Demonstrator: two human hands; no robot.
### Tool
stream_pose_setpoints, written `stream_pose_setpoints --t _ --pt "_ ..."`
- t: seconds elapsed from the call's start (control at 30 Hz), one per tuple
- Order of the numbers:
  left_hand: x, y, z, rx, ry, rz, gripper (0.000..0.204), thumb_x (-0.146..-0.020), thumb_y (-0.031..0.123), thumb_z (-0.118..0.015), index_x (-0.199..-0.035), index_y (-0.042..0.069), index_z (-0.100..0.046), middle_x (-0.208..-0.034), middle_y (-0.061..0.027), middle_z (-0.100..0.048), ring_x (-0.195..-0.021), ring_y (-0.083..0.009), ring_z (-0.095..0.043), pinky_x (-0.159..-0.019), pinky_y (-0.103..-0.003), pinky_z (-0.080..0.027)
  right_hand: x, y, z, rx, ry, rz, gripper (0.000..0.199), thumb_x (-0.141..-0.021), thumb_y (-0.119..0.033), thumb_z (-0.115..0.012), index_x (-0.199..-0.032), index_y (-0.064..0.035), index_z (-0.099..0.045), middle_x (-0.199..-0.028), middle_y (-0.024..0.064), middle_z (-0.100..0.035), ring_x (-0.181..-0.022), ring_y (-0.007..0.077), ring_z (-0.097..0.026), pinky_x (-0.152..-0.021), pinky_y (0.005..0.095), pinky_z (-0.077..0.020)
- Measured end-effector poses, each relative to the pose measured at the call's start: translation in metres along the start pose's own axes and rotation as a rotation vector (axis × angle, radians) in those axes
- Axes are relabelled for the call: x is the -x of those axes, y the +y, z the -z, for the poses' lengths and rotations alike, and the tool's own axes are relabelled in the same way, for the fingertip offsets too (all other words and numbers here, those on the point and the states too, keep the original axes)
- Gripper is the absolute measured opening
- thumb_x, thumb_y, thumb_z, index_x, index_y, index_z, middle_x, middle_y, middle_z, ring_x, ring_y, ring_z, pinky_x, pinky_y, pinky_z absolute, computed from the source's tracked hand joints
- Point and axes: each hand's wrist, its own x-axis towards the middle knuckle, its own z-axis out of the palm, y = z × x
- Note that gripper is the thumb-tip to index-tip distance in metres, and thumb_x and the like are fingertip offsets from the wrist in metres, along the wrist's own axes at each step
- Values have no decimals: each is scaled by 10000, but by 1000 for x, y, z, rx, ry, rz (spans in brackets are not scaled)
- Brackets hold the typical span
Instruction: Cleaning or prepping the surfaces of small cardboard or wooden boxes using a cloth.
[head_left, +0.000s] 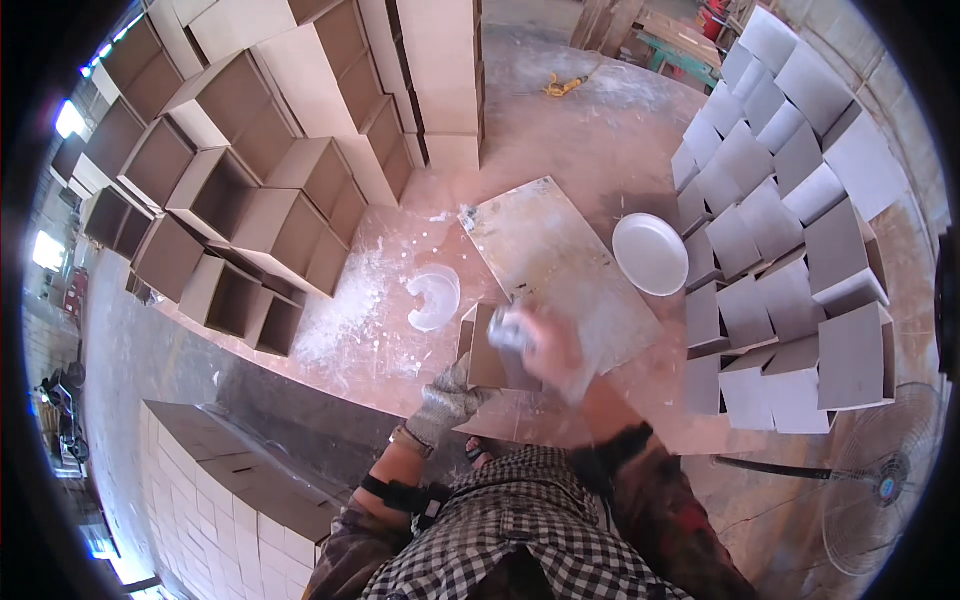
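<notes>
In front of my waist stands a brown box (487, 362). My left hand (442, 408), in a grey knitted glove, grips its near left side. Smeared by motion, my bare right hand (557, 347) is over the box's right side. Its fingers are closed round a whitish-grey object (510, 330), too blurred to name. Beyond the box lies a stained flat board (560, 255), set at a slant. A white oval tub (650, 254) is right of this board. To its left lies a translucent lid-like disc (436, 298) with a piece cut out.
Open brown boxes (290, 235) are stacked high at the left. White-faced boxes (735, 240) stand in rows at the right, near a fan (885, 485). More boxes (225, 500) fill the lower left. A yellow tool (566, 86) lies at the far side of the reddish, powder-marked work surface (350, 345).
</notes>
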Motion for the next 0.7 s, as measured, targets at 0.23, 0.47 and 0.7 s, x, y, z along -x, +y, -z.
stream_pose_setpoints --t 0.23,0.47,0.7 --pt "-3 10 3 -30 -77 49 381 -748 167 -709 -1098 92 -577 -1035 -117 -597 -970 -309 -580 -789 -386 -472 -6 -10 -6 31 -134 -220 268 -725 -23 -607 -982 -98 -604 -914 92 -647 -825 280 -634 -686 384 -492" --pt "5 3 -3 1 -36 98 465 -764 220 -687 -1183 91 -533 -1050 -130 -598 -963 -323 -587 -802 -381 -482 32 -22 -2 -11 -58 133 267 -735 -61 -629 -1000 -80 -600 -901 125 -640 -826 329 -618 -714 408 -492" --pt "-7 4 -9 -133 -68 11 451 -754 211 -692 -1162 88 -543 -1057 -126 -599 -948 -308 -594 -782 -386 -486 -16 8 11 102 -18 -90 309 -717 -18 -604 -1014 -103 -597 -951 126 -637 -874 337 -602 -735 419 -495"
